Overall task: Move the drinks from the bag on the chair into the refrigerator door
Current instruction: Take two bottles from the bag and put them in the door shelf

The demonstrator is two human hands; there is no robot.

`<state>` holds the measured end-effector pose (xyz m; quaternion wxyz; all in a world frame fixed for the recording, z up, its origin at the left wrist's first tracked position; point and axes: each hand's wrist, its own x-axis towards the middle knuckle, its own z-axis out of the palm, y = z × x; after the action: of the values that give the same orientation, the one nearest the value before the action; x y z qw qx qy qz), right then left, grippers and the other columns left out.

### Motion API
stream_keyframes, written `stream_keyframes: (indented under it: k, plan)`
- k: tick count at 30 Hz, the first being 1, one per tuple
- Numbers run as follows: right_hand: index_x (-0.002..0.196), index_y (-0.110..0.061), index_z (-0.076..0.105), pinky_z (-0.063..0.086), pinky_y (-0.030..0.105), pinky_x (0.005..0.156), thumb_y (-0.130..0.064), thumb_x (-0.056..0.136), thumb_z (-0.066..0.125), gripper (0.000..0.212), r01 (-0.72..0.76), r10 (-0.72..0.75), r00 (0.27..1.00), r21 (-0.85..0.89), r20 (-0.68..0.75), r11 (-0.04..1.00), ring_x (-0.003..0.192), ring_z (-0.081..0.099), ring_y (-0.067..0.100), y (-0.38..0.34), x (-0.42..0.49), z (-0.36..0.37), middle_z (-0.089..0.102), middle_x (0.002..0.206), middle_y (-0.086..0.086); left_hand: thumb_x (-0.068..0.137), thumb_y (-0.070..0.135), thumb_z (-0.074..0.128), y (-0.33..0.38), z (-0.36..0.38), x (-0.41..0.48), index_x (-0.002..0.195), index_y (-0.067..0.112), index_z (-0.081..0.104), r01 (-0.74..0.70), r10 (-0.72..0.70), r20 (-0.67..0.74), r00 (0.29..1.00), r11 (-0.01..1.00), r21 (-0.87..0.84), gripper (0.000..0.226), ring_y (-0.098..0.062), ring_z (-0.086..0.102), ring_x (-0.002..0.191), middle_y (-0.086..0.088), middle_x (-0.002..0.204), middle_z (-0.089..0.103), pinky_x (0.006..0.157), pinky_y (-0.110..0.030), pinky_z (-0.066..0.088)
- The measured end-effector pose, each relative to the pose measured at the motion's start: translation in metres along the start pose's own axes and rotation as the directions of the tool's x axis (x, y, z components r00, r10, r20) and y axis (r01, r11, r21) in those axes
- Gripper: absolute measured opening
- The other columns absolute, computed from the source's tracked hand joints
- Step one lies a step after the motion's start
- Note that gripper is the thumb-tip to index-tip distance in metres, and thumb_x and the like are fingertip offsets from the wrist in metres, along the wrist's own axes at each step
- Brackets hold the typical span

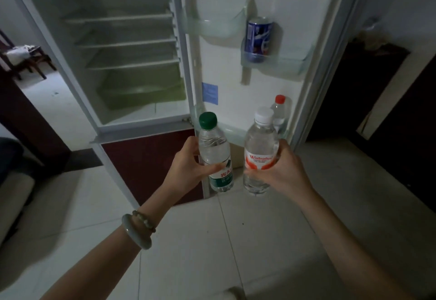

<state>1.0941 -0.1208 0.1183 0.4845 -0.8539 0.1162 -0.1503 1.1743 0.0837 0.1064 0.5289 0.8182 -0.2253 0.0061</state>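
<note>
Both hands gripped bottles below the refrigerator door (238, 82): left hand (188, 170) the green-capped bottle (214, 153), right hand (280, 172) the white-capped bottle (259, 148). Next, probably, lowering them into the door's bottom shelf (230, 132).

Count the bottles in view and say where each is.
3. The green-capped bottle is in the left hand, the white-capped bottle in the right hand, and the red-capped bottle stands in the lowest door shelf. Others may be hidden behind them.

The green-capped bottle (213, 155) in the left hand (186, 167) is clear, with a green-and-white label bearing red characters. The white-capped bottle (259, 151) in the right hand (283, 172) has a white label with red-orange shapes. Beyond the right hand stand a clear red-capped bottle (280, 111) and, higher, a blue can (258, 39) marked white and red.
</note>
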Motion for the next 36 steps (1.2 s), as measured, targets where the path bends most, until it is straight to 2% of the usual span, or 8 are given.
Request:
stream_keyframes:
  k: [5,8,11,15,21,27,32,36]
  plan:
    - [0.11,-0.025,0.05,0.054,0.038,0.083,-0.029,0.047,0.09,0.075,-0.003,0.004,0.999,0.032,-0.051,0.999,0.09,0.064,0.007,0.011,0.072,0.005,0.066,0.1,-0.009,0.067,0.016,0.082,-0.013,0.009,0.074,0.115,0.018,0.048,-0.012,0.011,-0.012,1.0,0.997,-0.077,0.059,0.018,0.055,0.091,0.021,0.1,0.057,0.07,-0.004,0.046]
    - [0.108,-0.025,0.051,0.056,0.041,0.079,-0.035,0.047,0.09,0.073,-0.006,0.01,0.996,0.049,-0.091,0.999,0.089,0.066,0.008,0.018,0.114,0.01,0.068,0.099,-0.006,0.067,0.02,0.083,-0.022,0.012,0.121,0.115,0.016,0.048,-0.02,0.019,-0.009,1.0,0.995,-0.098,0.059,0.005,0.058,0.097,0.012,0.106,0.06,0.073,-0.013,0.051]
    - [0.109,-0.025,0.051,0.056,0.036,0.079,-0.035,0.047,0.089,0.073,-0.009,0.02,0.983,0.064,-0.182,0.998,0.089,0.065,0.007,0.024,0.151,0.018,0.068,0.1,-0.007,0.067,0.022,0.082,-0.035,0.019,0.165,0.115,0.015,0.047,-0.045,0.047,0.013,0.999,0.993,-0.11,0.06,-0.004,0.058,0.102,0.004,0.112,0.059,0.078,-0.023,0.054]
    - [0.109,-0.022,0.049,0.047,0.02,0.073,-0.029,0.052,0.088,0.069,-0.025,0.032,0.953,0.027,-0.3,0.999,0.087,0.062,0.008,0.03,0.194,0.035,0.065,0.099,-0.007,0.068,0.013,0.081,-0.056,0.032,0.219,0.114,0.01,0.047,-0.082,0.103,0.11,0.989,0.98,-0.18,0.057,-0.005,0.056,0.104,0.003,0.112,0.057,0.076,-0.014,0.051]
    - [0.111,-0.021,0.053,0.045,0.022,0.078,-0.039,0.054,0.086,0.069,-0.118,0.098,0.9,-0.021,-0.425,0.993,0.092,0.058,0.007,0.061,0.246,0.064,0.064,0.101,-0.01,0.067,0.017,0.082,-0.094,0.056,0.287,0.11,0.019,0.045,-0.081,0.134,0.256,0.957,0.975,-0.207,0.057,0.007,0.054,0.101,0.02,0.108,0.053,0.079,-0.01,0.047]
    - [0.109,-0.012,0.055,0.044,0.028,0.082,-0.039,0.051,0.085,0.07,-0.232,0.108,0.871,-0.208,-0.48,0.95,0.097,0.056,0.018,0.097,0.272,0.077,0.062,0.105,0.006,0.063,0.023,0.084,-0.133,0.079,0.324,0.108,0.023,0.047,-0.011,0.086,0.387,0.918,0.981,-0.193,0.058,0.002,0.056,0.103,0.015,0.109,0.058,0.079,-0.011,0.048]
    - [0.091,-0.025,0.057,0.055,0.033,0.07,-0.06,0.056,0.074,0.052,-0.316,0.202,0.84,-0.151,-0.503,0.937,0.079,0.063,0.009,0.117,0.28,0.094,0.066,0.084,-0.008,0.064,0.018,0.084,-0.147,0.101,0.331,0.11,0.018,0.047,0.083,0.015,0.441,0.897,0.976,-0.202,0.059,0.001,0.058,0.093,0.009,0.107,0.058,0.071,-0.009,0.05]
    - [0.102,-0.029,0.058,0.056,0.031,0.072,-0.067,0.056,0.07,0.061,-0.372,0.246,0.807,-0.139,-0.536,0.918,0.085,0.063,0.007,0.129,0.28,0.104,0.067,0.092,-0.01,0.065,0.016,0.084,-0.155,0.109,0.337,0.11,0.018,0.047,0.092,0.009,0.458,0.889,0.976,-0.199,0.059,-0.002,0.058,0.091,0.004,0.107,0.058,0.068,-0.005,0.048]
